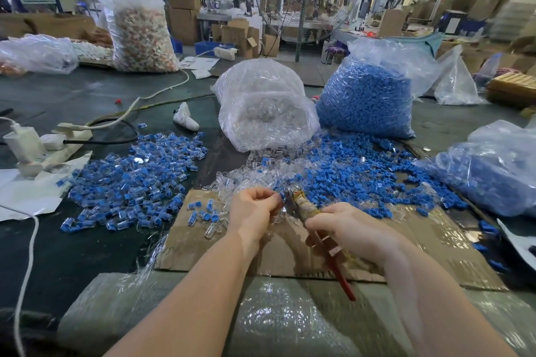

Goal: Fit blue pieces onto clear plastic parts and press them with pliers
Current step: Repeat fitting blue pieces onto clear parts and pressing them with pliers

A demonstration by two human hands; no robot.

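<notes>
My left hand pinches a blue-and-clear piece right at the pliers nose; right hand is wrapped round the handles. Fingers hide most of the piece, can't tell if it's seated.

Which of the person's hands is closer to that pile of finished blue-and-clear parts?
Left. The left hand is beside the pile of finished blue-and-clear parts, just to its right. The right hand, gripping the pliers, sits farther right, beyond the left hand.

Two hands, one pair of red-handled pliers, two clear plastic bags of blue pieces, countless loose pieces.
</notes>
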